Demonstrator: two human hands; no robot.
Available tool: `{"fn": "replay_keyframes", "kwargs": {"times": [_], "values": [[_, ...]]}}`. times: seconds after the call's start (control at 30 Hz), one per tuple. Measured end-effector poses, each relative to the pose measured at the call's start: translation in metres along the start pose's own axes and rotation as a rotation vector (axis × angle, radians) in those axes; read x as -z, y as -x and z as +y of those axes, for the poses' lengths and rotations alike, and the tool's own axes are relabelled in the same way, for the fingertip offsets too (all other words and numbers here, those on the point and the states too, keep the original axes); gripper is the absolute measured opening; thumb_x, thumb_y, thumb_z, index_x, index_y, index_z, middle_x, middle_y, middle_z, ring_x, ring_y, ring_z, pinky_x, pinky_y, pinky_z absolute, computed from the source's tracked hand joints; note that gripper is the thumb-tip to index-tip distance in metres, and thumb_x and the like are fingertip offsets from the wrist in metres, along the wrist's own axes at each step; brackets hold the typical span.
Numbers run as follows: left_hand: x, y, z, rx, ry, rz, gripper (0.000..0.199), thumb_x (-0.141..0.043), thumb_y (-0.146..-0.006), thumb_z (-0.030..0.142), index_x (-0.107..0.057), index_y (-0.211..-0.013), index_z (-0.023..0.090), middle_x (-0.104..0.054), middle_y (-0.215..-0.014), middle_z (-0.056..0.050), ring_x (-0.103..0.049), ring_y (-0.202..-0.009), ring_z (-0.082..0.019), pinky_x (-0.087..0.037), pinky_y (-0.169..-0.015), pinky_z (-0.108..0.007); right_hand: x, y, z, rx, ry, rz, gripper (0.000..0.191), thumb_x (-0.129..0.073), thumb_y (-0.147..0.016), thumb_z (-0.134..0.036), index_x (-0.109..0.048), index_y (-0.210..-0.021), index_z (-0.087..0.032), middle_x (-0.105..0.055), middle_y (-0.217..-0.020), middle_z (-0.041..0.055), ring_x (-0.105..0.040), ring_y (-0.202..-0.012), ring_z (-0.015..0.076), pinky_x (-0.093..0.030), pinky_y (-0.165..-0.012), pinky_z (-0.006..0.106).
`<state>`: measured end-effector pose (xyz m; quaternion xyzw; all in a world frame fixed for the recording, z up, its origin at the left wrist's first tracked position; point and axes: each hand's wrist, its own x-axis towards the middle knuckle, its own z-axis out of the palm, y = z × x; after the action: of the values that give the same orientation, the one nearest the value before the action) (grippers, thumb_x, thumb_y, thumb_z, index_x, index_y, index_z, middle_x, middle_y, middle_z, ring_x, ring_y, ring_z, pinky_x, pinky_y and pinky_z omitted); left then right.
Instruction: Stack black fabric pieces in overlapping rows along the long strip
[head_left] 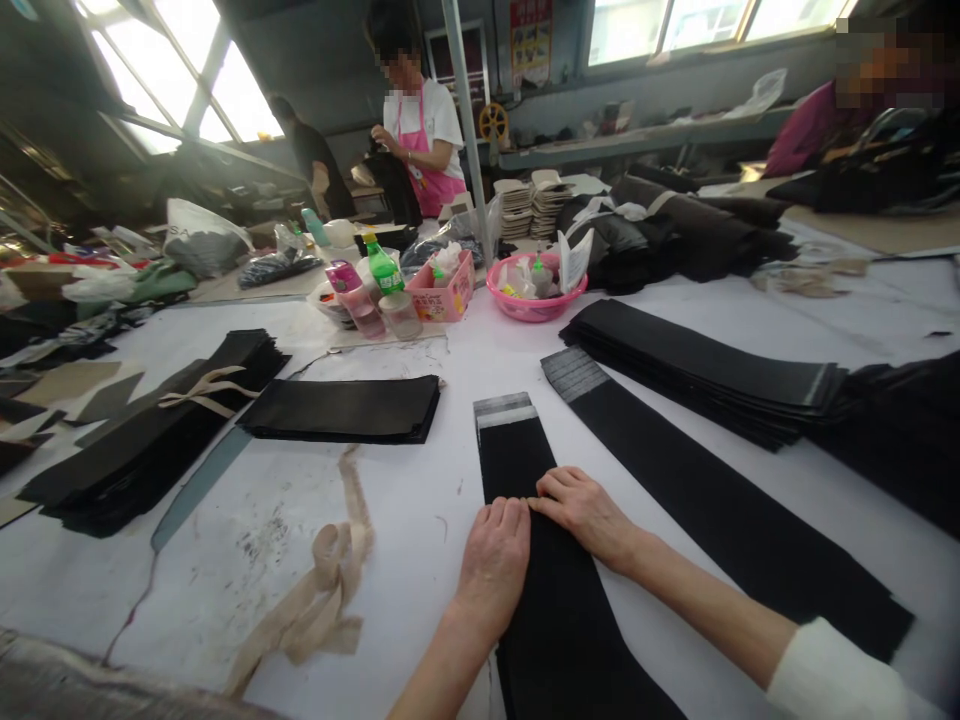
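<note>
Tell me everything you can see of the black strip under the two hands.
The black strip is long, flat and matte, fabric-like, with pale grey bands across its far end. It lies on the white tabletop, running out of the picture at the bottom. The left hand rests over its left edge, the right hand across its right edge, the two nearly meeting. How many layers it has is unclear.

Long black strip (561,600), grey-banded far end, flat on white table (420,500).
</note>
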<state>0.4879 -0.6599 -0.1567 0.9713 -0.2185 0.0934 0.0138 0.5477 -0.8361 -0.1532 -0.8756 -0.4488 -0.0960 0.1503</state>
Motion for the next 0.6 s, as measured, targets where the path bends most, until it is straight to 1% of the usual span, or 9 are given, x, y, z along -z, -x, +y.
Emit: {"fn": "replay_keyframes", "kwargs": {"times": [0.1, 0.23, 0.37, 0.5, 0.6], "values": [[-0.002, 0.0, -0.001, -0.006, -0.017, -0.009, 0.031, -0.047, -0.088, 0.005, -0.055, -0.117, 0.012, -0.056, -0.097, -0.008, -0.055, -0.091, -0.022, -0.05, -0.08, -0.037, 0.004, 0.001, 0.007, 0.046, -0.002, -0.02, 0.019, -0.047, -0.096, -0.019, -0.064, -0.105, -0.019, -0.061, -0.096, 0.0048, -0.053, -0.096, 0.0179, -0.043, -0.086, 0.034], [-0.001, 0.002, -0.003, -0.016, -0.037, -0.017, 0.037, -0.048, -0.087, 0.005, -0.052, -0.124, 0.012, -0.055, -0.1, -0.008, -0.054, -0.092, -0.022, -0.049, -0.08, -0.037, 0.009, 0.004, 0.018, 0.068, 0.002, -0.046, 0.019, -0.046, -0.097, -0.019, -0.065, -0.098, -0.018, -0.062, -0.094, 0.0042, -0.053, -0.095, 0.0174, -0.043, -0.086, 0.033], [-0.002, 0.003, -0.002, -0.022, -0.065, -0.028, 0.043, -0.052, -0.086, 0.007, -0.049, -0.129, 0.013, -0.055, -0.099, -0.008, -0.053, -0.092, -0.023, -0.049, -0.079, -0.037, 0.012, 0.008, 0.024, 0.069, 0.001, -0.056, 0.019, -0.046, -0.097, -0.019, -0.065, -0.099, -0.018, -0.061, -0.093, 0.0041, -0.053, -0.094, 0.017, -0.042, -0.085, 0.033], [-0.002, 0.001, 0.0, -0.038, -0.075, -0.041, 0.049, -0.054, -0.085, 0.009, -0.046, -0.133, 0.015, -0.054, -0.099, -0.008, -0.053, -0.095, -0.024, -0.049, -0.08, -0.038, 0.013, 0.011, 0.026, 0.063, -0.017, -0.059, 0.019, -0.046, -0.097, -0.019, -0.065, -0.101, -0.018, -0.061, -0.094, 0.0045, -0.053, -0.094, 0.0166, -0.042, -0.085, 0.032], [-0.001, -0.001, 0.003, -0.036, -0.084, -0.061, 0.049, -0.054, -0.085, 0.009, -0.046, -0.133, 0.015, -0.055, -0.098, -0.007, -0.053, -0.093, -0.024, -0.049, -0.079, -0.039, 0.012, 0.013, 0.028, 0.057, -0.023, -0.063, 0.02, -0.045, -0.097, -0.018, -0.065, -0.1, -0.018, -0.061, -0.095, 0.0047, -0.053, -0.094, 0.0169, -0.042, -0.085, 0.032]]}}
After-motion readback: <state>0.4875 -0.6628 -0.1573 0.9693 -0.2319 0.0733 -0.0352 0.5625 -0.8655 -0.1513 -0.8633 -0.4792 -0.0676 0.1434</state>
